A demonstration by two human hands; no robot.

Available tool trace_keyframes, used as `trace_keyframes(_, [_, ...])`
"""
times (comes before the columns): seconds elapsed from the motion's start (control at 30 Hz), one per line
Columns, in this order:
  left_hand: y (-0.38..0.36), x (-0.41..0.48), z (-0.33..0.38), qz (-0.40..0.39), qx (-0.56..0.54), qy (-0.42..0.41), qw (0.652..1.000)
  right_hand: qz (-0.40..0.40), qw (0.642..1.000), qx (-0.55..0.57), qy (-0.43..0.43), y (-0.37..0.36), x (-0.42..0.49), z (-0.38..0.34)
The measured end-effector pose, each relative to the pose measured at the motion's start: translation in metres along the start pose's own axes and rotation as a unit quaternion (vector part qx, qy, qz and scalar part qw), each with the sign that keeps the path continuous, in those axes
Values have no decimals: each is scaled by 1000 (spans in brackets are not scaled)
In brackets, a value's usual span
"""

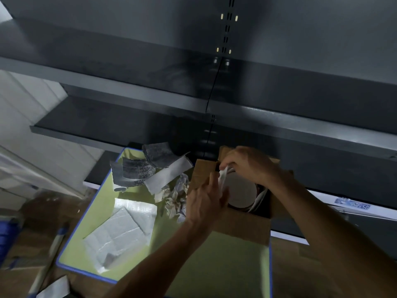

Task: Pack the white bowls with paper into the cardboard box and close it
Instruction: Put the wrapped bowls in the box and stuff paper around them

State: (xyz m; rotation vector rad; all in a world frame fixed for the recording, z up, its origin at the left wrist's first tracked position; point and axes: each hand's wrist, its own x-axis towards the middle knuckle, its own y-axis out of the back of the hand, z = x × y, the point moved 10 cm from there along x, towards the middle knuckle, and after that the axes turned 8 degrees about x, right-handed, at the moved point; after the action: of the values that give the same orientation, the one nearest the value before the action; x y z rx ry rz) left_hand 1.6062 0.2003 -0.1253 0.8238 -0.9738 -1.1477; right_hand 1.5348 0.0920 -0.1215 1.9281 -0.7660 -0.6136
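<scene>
Head view, and both hands are over the open box — the right hand (251, 166) reaches in from the far side, fingers curled and pinching a pale scrap of paper (223, 176) at the box's left inner edge. The left hand (204, 203) comes up from below, fingers loosely bent, touching the same paper from the near side; whether it truly grips or only steadies it, I cannot tell through the blur.

Just beneath and between the hands sits a white bowl (241, 193), down inside the box (242, 226), round face showing, with more paper tucked along its right side. The flaps stand open.

My read: this is the padding step. To do it well, feed the paper down the gap between bowl and wall, not across the top — press it snug so the bowl cannot shift, and keep the flaps free to fold.

Further out on the green mat (193, 265), crumpled paper (176, 201) lies just left of the box, torn sheets (148, 168) beyond it, and flat white wrap (122, 229) well to the left — spare padding within reach.
</scene>
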Motion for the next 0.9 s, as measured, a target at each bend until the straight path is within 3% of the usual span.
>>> trace_keyframes(0.1, [4, -1, -3, 26, 0, 2, 1000, -6, 1000, 8, 16, -13, 2, -3])
trace_keyframes(0.3, [-16, 4, -13, -39, 44, 4, 998, -10, 1000, 7, 15, -23, 0, 0])
trace_keyframes(0.5, [-34, 11, -26, -81, 70, 50, 993, 63, 997, -40, 5, -14, 2, 9])
trace_keyframes(0.6, [-37, 15, -21, -88, 119, 33, 989, 39, 998, -51, -2, -34, 1, 10])
trace_keyframes(0.77, [-29, 14, -22, -65, 104, 29, 992, 65, 998, -4, -4, -37, -10, 11])
trace_keyframes(0.9, [-40, 4, -33, -94, 84, 29, 992, 64, 998, -9, 18, -26, -15, 4])
